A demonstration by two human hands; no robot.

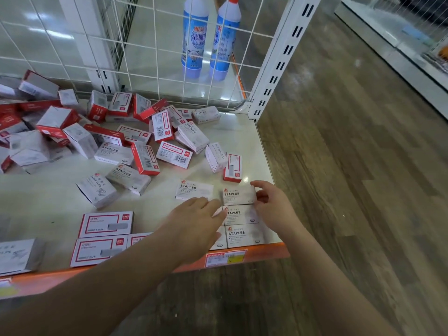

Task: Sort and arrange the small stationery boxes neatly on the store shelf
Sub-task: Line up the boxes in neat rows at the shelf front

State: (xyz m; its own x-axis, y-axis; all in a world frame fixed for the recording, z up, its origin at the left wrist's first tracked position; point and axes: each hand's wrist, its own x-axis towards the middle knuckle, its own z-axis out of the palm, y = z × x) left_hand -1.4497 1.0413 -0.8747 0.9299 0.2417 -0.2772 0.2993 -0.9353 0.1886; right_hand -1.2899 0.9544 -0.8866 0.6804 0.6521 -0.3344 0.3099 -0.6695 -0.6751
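Shelf (254,151): loose pile of boxes back-left, neat column of three STAPLES boxes at front-right corner. Right hand (271,204) pinches the top STAPLES box (238,195); left hand (196,221) lies flat beside the column, holding nothing. Advice: butt its edge flush against the box below. One loose STAPLES box (194,189) nearby, two bottles (208,37) behind the mesh.

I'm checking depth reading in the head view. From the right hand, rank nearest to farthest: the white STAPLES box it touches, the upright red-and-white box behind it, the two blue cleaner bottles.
1. White STAPLES box, under the right hand fingertips, near the shelf's front right corner.
2. Upright red-and-white box, just behind.
3. Blue cleaner bottles, beyond the wire grid.
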